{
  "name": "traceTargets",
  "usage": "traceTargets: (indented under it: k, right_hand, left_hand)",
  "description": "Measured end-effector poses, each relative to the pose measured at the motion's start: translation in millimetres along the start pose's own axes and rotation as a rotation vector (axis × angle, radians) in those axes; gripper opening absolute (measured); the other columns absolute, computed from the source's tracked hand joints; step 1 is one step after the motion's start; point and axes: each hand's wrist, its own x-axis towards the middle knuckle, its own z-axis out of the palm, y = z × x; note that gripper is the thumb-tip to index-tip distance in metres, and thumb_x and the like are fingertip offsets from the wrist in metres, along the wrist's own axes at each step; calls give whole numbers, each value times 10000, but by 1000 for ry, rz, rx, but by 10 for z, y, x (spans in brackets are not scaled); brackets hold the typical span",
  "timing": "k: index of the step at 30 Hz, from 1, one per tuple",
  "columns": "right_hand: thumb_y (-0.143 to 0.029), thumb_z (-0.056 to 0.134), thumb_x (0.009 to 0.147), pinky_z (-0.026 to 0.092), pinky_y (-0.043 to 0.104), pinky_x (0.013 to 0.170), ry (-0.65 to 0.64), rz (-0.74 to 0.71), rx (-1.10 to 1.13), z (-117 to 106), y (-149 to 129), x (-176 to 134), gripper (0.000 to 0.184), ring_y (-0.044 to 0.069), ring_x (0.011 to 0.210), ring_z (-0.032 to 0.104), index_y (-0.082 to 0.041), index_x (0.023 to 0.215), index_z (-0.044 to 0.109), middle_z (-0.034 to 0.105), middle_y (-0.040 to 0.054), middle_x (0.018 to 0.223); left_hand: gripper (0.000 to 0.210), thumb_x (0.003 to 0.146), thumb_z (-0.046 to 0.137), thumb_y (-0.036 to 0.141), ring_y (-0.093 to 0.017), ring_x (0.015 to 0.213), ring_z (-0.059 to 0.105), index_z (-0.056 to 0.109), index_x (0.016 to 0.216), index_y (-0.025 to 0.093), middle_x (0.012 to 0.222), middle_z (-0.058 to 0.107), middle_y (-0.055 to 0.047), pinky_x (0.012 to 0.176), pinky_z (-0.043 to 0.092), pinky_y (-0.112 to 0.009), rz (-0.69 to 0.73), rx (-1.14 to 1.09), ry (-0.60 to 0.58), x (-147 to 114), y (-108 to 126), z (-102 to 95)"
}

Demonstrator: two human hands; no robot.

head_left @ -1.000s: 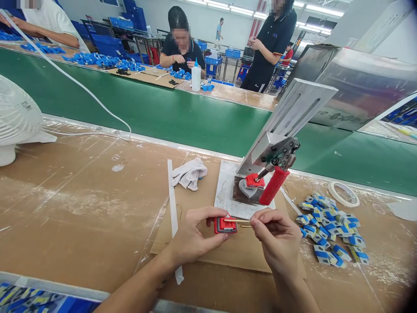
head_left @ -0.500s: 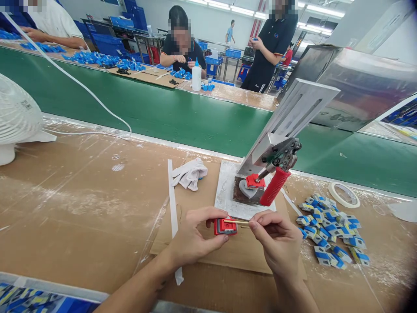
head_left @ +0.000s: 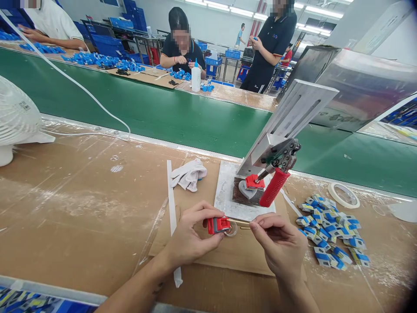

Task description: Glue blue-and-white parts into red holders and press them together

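Note:
My left hand (head_left: 197,230) is closed on a small red and grey plastic part (head_left: 219,224), held between thumb and fingers. My right hand (head_left: 276,239) pinches a thin wooden stick (head_left: 240,222), whose left end reaches the red part. A clear round ring-like piece (head_left: 232,229) shows just below the stick, partly hidden behind the red part. Beyond my hands stands a toggle press (head_left: 276,163) with a red handle (head_left: 274,187). Under its plunger sits another red piece (head_left: 254,181) on a grey heart-shaped block (head_left: 246,190).
At right lies a pile of blue and white parts (head_left: 330,230) beside a tape roll (head_left: 343,195). A white glove (head_left: 189,174) and a paper strip (head_left: 172,204) lie left of the press. Behind runs a green belt (head_left: 163,115); co-workers are across it. A white fan (head_left: 18,115) stands left.
My left hand has shifted the red part slightly left and turned it. The clear ring now shows under the stick. My right hand stays almost in place.

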Motion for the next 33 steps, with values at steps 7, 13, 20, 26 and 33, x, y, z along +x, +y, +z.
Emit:
traceTargets:
  k: [7, 13, 20, 26, 33]
  right_hand:
    - [-62, 755, 836, 526, 218, 515, -15, -5, -16, 9, 28, -36, 188, 162, 651, 674, -224, 798, 670, 708, 21, 726]
    - [-52, 745, 831, 528, 213, 531, -4, 15, 19, -40, 16, 11, 194, 151, 635, 662, -219, 776, 663, 699, 15, 708]
    - [-114, 747, 858, 458, 215, 466, -281, -7, -157, -203, 73, 64, 159, 141, 567, 639, -217, 778, 656, 719, 14, 712]
    - [-139, 652, 920, 420, 235, 480, -444, -78, -362, -80, 120, 61, 175, 124, 529, 572, -201, 758, 632, 688, 4, 669]
    - [-138, 639, 925, 431, 246, 504, -461, -57, -387, -83, 149, 55, 180, 126, 537, 563, -199, 755, 634, 689, 3, 677]
  left_hand:
    - [316, 750, 726, 97, -168, 789, 661, 776, 1038, 217, 905, 674, -48, 703, 535, -276, 6, 18, 9, -2, -30, -8]
    - [327, 758, 727, 78, -161, 796, 663, 772, 1049, 220, 912, 678, -45, 709, 542, -266, 22, 7, 7, 3, -31, -13]
    - [290, 795, 711, 83, -188, 942, 704, 739, 1043, 230, 1023, 706, -56, 815, 569, -273, 33, -28, 56, 4, -57, -64]
    - [318, 809, 675, 48, -180, 1057, 688, 705, 1056, 246, 1099, 718, -41, 899, 544, -253, 7, 19, 86, 12, -101, -91]
    - [296, 821, 668, 54, -186, 1066, 686, 700, 1050, 238, 1126, 714, -47, 892, 548, -259, -10, 27, 87, 18, -125, -87]
